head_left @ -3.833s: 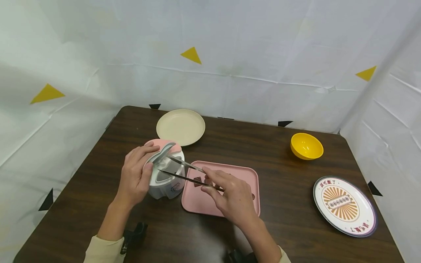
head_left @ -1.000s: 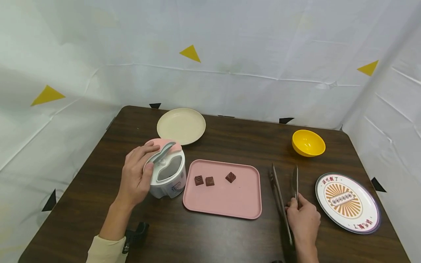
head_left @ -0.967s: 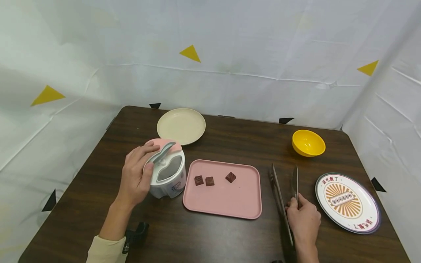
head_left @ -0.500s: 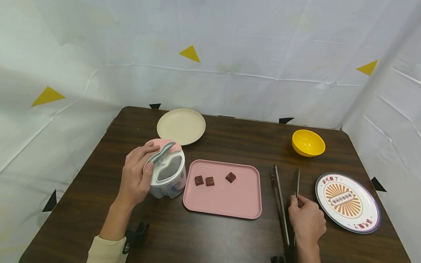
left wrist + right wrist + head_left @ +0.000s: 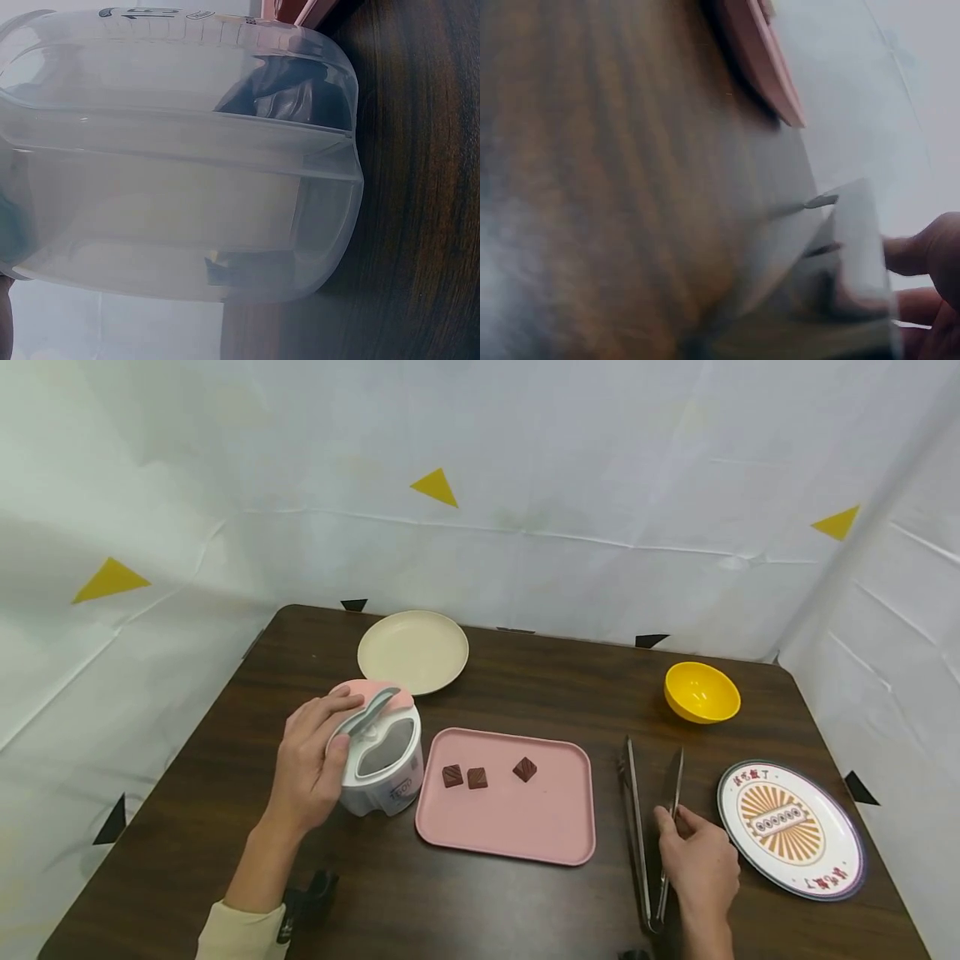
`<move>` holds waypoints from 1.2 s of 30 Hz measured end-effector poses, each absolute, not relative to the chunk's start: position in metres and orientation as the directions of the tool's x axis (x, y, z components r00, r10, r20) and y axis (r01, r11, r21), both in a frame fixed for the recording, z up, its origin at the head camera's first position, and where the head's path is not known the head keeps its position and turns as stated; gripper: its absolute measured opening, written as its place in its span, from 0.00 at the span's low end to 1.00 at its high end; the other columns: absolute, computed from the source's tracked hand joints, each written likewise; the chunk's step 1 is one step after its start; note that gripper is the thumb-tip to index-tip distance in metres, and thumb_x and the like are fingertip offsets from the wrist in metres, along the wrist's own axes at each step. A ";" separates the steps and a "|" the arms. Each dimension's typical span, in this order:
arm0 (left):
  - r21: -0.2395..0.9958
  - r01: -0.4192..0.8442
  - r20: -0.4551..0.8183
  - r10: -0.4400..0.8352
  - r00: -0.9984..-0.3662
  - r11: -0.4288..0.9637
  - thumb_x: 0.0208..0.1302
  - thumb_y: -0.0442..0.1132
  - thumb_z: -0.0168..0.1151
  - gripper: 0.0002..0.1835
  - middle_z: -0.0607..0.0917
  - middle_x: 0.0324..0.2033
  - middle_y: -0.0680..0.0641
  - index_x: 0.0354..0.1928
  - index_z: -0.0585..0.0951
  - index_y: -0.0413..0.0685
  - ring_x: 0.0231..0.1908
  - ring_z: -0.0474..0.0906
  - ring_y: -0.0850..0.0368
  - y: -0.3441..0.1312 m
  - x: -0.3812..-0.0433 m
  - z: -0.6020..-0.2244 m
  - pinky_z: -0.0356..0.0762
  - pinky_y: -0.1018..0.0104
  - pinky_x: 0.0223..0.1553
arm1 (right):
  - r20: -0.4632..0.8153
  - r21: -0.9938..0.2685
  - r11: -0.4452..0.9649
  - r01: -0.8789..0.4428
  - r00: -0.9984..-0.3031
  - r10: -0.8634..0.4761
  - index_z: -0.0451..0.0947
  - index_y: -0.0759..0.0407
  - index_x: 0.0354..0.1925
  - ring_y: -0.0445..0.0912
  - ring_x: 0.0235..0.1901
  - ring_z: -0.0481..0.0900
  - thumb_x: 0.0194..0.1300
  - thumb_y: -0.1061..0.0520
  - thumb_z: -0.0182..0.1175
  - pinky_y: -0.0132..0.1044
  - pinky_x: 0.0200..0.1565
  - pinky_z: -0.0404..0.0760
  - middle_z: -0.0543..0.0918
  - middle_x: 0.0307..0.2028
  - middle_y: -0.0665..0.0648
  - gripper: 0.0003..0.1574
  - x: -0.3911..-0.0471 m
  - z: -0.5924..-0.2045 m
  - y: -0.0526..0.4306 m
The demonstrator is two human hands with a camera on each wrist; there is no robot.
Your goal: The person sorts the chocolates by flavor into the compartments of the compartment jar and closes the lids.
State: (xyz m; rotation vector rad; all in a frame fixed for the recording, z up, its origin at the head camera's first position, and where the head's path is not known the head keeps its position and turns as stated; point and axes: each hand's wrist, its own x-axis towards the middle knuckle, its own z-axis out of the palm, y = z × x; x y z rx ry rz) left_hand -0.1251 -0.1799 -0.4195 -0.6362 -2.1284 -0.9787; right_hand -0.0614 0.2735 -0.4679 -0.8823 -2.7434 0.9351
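Observation:
A white, divided storage container [image 5: 375, 793] with a translucent wall and pink lid part stands left of centre, its grey flap [image 5: 367, 713] tilted up. My left hand [image 5: 307, 768] grips its top, fingers over the lid and thumb beside the flap. In the left wrist view, dark pieces [image 5: 285, 90] show through the container's wall. To the right, metal tongs [image 5: 636, 827] extend away from me with their arms spread. My right hand [image 5: 701, 858] pinches the right arm of the tongs. Three dark chocolates [image 5: 525, 769] lie on the pink tray [image 5: 510, 839] between the hands.
Behind the container is a cream plate [image 5: 412, 652]. A yellow bowl [image 5: 701, 692] stands at the back right, and a white patterned plate [image 5: 791, 829] lies just right of my right hand. White sheeting [image 5: 570, 460] hangs behind the brown table [image 5: 525, 902].
The right hand has carried the tongs from the container's opening to the table's right side. Lately their right arm has shifted slightly. My left hand keeps its place on the container.

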 end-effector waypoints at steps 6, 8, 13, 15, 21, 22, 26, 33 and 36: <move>0.449 0.664 0.756 0.141 -0.639 0.598 0.67 0.44 0.43 0.24 0.83 0.52 0.43 0.50 0.84 0.38 0.60 0.73 0.42 -0.179 -0.126 -0.420 0.56 0.41 0.63 | 0.073 -0.621 0.640 0.453 -0.779 0.623 0.80 0.54 0.59 0.58 0.42 0.82 0.64 0.32 0.56 0.61 0.39 0.70 0.87 0.43 0.59 0.37 -0.059 -0.451 0.271; 0.449 0.664 0.758 0.139 -0.637 0.598 0.67 0.44 0.43 0.24 0.83 0.52 0.43 0.50 0.84 0.38 0.60 0.73 0.42 -0.179 -0.126 -0.420 0.56 0.41 0.63 | 0.202 -0.652 0.664 0.366 -0.761 0.617 0.82 0.54 0.56 0.48 0.33 0.82 0.65 0.37 0.59 0.53 0.35 0.71 0.87 0.40 0.57 0.31 -0.062 -0.443 0.264; 0.446 0.666 0.759 0.142 -0.636 0.598 0.67 0.44 0.43 0.24 0.83 0.52 0.43 0.50 0.84 0.38 0.61 0.73 0.42 -0.180 -0.127 -0.420 0.56 0.41 0.63 | 0.466 -0.673 0.739 0.027 -0.760 0.452 0.85 0.57 0.50 0.31 0.28 0.75 0.64 0.52 0.65 0.27 0.30 0.70 0.86 0.36 0.53 0.18 -0.072 -0.427 0.234; 0.445 0.669 0.759 0.145 -0.635 0.595 0.67 0.44 0.43 0.24 0.83 0.52 0.43 0.50 0.84 0.38 0.60 0.73 0.42 -0.180 -0.128 -0.420 0.56 0.41 0.63 | 0.519 -0.664 0.738 -0.118 -0.784 0.341 0.86 0.58 0.49 0.33 0.29 0.77 0.63 0.55 0.66 0.22 0.30 0.72 0.86 0.36 0.53 0.17 -0.077 -0.423 0.216; 0.439 0.673 0.761 0.152 -0.631 0.594 0.67 0.45 0.43 0.24 0.83 0.52 0.43 0.49 0.84 0.38 0.60 0.73 0.42 -0.180 -0.129 -0.419 0.56 0.41 0.63 | 0.542 -0.674 0.615 -0.410 -0.840 0.034 0.84 0.59 0.52 0.42 0.32 0.82 0.61 0.59 0.68 0.36 0.29 0.82 0.85 0.40 0.53 0.19 -0.090 -0.419 0.150; 0.438 0.674 0.761 0.153 -0.630 0.595 0.67 0.45 0.43 0.24 0.83 0.52 0.43 0.49 0.84 0.38 0.60 0.73 0.42 -0.180 -0.129 -0.419 0.56 0.41 0.63 | 0.536 -0.683 0.587 -0.434 -0.844 -0.001 0.84 0.58 0.53 0.42 0.33 0.82 0.61 0.59 0.67 0.37 0.30 0.82 0.84 0.41 0.52 0.20 -0.092 -0.418 0.140; 0.435 0.673 0.763 0.153 -0.628 0.598 0.68 0.47 0.42 0.25 0.83 0.52 0.43 0.49 0.84 0.39 0.60 0.73 0.42 -0.180 -0.128 -0.418 0.56 0.41 0.62 | 0.517 -0.720 0.463 -0.518 -0.844 -0.141 0.81 0.56 0.57 0.44 0.40 0.83 0.65 0.58 0.64 0.35 0.34 0.83 0.83 0.47 0.48 0.21 -0.099 -0.409 0.105; 0.415 0.672 0.767 0.161 -0.621 0.613 0.71 0.50 0.36 0.29 0.83 0.52 0.41 0.48 0.85 0.40 0.60 0.73 0.41 -0.179 -0.126 -0.419 0.56 0.39 0.62 | 0.499 -0.761 0.310 -0.571 -0.819 -0.284 0.75 0.54 0.64 0.41 0.49 0.80 0.70 0.57 0.58 0.33 0.40 0.82 0.79 0.56 0.48 0.25 -0.116 -0.402 0.065; 0.418 0.671 0.768 0.158 -0.621 0.612 0.71 0.49 0.36 0.29 0.83 0.52 0.41 0.48 0.85 0.40 0.60 0.73 0.40 -0.179 -0.125 -0.419 0.55 0.39 0.62 | 0.538 -0.736 0.270 -0.621 -0.778 -0.325 0.71 0.57 0.67 0.42 0.52 0.79 0.70 0.58 0.57 0.32 0.43 0.81 0.76 0.60 0.53 0.28 -0.123 -0.403 0.054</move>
